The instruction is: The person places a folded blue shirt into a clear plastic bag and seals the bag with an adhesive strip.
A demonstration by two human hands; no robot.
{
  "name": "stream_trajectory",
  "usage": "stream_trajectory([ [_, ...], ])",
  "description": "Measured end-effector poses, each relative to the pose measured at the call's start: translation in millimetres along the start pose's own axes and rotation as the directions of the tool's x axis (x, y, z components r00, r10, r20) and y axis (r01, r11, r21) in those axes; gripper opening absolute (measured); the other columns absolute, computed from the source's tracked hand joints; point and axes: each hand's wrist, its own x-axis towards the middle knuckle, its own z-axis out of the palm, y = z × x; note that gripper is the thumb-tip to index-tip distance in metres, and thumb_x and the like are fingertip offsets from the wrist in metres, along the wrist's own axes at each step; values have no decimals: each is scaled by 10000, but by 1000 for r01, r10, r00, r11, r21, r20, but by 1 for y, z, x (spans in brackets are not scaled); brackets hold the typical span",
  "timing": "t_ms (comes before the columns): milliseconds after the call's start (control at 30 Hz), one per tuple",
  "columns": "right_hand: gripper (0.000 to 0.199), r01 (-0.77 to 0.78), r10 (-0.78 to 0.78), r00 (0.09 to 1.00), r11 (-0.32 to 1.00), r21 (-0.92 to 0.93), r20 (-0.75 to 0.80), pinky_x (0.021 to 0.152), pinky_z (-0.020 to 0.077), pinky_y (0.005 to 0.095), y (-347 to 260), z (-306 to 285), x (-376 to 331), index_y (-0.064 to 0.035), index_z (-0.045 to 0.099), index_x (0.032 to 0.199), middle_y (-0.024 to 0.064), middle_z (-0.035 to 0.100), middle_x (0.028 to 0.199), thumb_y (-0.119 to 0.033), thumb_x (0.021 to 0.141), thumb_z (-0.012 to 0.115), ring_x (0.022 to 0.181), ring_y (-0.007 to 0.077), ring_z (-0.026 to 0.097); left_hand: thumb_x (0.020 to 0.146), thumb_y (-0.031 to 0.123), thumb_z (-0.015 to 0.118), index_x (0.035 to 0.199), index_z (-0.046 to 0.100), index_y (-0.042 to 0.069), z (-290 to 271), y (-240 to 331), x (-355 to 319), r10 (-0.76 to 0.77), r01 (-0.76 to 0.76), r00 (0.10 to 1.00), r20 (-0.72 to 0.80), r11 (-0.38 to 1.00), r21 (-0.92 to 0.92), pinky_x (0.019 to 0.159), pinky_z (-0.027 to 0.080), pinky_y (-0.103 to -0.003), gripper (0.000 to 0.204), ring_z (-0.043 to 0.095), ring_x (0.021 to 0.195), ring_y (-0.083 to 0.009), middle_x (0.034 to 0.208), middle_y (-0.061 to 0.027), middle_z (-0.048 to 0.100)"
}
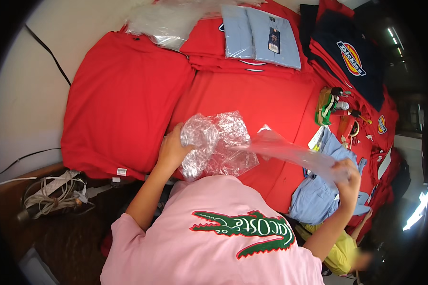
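My left hand (pixel 172 146) is closed on a crumpled clear plastic bag (pixel 216 147) held over red shirts. My right hand (pixel 347 178) grips the stretched far end of that same clear plastic, pulled out to the right above a rumpled light blue shirt (pixel 318 190). Both forearms rise from my pink shirt at the lower edge.
A folded red shirt (pixel 123 99) lies at the left and more red shirts (pixel 252 95) cover the table. A folded light blue shirt (pixel 261 35) sits at the top, near clear bags (pixel 161 21). Small tools (pixel 335 107) lie right. Coiled cable (pixel 52 194) rests lower left.
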Motion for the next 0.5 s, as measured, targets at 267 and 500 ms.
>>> stream_trajectory([
  [267,221,35,-26,974,999,38,-227,948,529,379,-13,-53,-160,51,664,1070,156,754,1046,-44,872,692,1017,253,715,963,-5,780,1248,716,-35,-70,5,-21,83,-302,936,-343,691,-657,877,573,-281,293,710,1002,-104,1124,-57,791],
  [500,346,73,-197,826,966,-247,-528,1043,520,394,58,-71,-244,64,685,1279,120,709,1193,-18,949,622,1128,232,686,1033,203,795,1274,702,22,-69,61,-43,-116,-254,948,-296,282,-925,824,616,-301,316,730,957,-142,1144,-66,764],
])
